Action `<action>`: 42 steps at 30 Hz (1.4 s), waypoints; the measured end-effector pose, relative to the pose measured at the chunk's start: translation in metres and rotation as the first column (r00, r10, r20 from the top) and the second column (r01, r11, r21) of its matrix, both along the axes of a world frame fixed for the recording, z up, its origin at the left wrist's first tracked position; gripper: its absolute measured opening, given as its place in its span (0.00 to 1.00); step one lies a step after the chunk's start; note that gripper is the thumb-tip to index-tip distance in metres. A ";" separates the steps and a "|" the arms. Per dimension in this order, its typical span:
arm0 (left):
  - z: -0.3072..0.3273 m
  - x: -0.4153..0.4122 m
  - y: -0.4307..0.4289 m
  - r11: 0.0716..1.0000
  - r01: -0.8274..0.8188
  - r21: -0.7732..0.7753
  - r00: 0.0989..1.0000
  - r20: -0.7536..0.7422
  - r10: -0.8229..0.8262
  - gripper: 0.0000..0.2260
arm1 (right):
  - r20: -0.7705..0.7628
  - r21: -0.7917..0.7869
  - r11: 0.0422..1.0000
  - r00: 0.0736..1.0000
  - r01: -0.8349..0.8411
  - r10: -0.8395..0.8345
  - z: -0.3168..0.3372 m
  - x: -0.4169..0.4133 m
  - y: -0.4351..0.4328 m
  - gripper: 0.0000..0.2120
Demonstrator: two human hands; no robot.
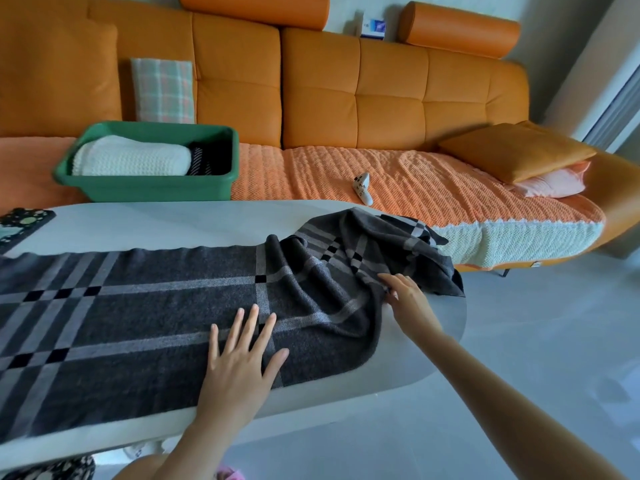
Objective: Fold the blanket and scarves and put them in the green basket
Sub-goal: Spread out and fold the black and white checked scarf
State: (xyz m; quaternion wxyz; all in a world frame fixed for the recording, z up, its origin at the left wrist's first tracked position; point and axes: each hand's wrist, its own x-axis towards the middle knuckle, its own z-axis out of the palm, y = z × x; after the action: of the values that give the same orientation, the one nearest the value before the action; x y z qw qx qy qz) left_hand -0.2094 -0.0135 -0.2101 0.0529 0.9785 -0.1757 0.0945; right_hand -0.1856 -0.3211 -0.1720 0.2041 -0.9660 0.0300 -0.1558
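Note:
A dark grey plaid scarf lies stretched along the white oval table, its right end bunched in folds near the table's rounded end. My left hand presses flat on the scarf with fingers spread. My right hand touches the bunched part at the scarf's near edge; I cannot tell whether it pinches the cloth. The green basket stands on the sofa behind the table. It holds a folded white knitted blanket and a dark striped scarf beside it.
An orange sofa with an orange quilted cover runs behind the table. A white remote lies on it, cushions at the right. A plaid pillow leans behind the basket. A patterned box sits at the table's left.

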 end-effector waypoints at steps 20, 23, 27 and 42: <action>0.002 0.000 0.000 1.000 -0.010 0.020 1.000 -0.013 0.011 0.28 | 0.042 -0.003 0.999 0.998 -0.043 0.043 0.042 -0.027 -0.005 0.17; 0.002 -0.001 0.000 1.000 -0.006 0.021 1.000 -0.011 0.007 0.28 | -0.057 0.004 0.994 0.993 -0.107 0.107 0.048 0.018 0.028 0.19; 0.002 -0.001 -0.001 1.000 -0.004 0.013 1.000 -0.029 0.004 0.27 | -0.323 0.066 0.967 0.911 -0.247 0.255 0.031 0.070 0.066 0.24; 0.002 -0.001 -0.001 1.000 0.004 0.011 1.000 -0.011 -0.004 0.28 | -0.264 -0.232 0.953 0.956 -0.195 0.131 0.021 0.071 0.074 0.31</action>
State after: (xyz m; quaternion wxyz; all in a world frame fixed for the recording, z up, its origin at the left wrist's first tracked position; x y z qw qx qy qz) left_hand -0.2101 -0.0149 -0.2086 0.0488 0.9789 -0.1779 0.0880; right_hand -0.1150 -0.2474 -0.1511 0.0851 -0.9951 -0.0455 -0.0199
